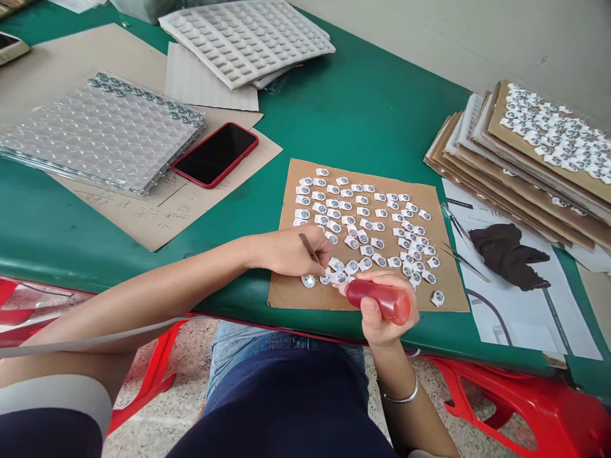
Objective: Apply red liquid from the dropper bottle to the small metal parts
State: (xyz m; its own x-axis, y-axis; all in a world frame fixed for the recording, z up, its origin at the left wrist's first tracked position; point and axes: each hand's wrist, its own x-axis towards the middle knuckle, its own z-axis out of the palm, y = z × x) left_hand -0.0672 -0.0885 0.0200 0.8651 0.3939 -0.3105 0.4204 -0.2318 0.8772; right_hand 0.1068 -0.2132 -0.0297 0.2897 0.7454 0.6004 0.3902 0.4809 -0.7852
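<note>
A brown cardboard sheet (286,292) lies on the green table, bearing many small white pieces with round dark prints. My left hand (298,250) is closed round a thin tweezers-like tool (308,247) over the sheet's lower left part, its tip hidden near the pieces. In my right hand (389,308) is a red squeeze bottle (379,300), fingers wrapped round it. The bottle's pale nozzle points left, close to a round white piece (338,278) beside my left fingertips. Whether the nozzle touches it I cannot tell.
A red-cased phone (216,155) and a clear plastic tray (105,133) lie at the left. White foam trays (245,38) are at the back. Stacked cardboard sheets (515,172), tweezers (464,262) and a dark cloth (508,254) sit at the right.
</note>
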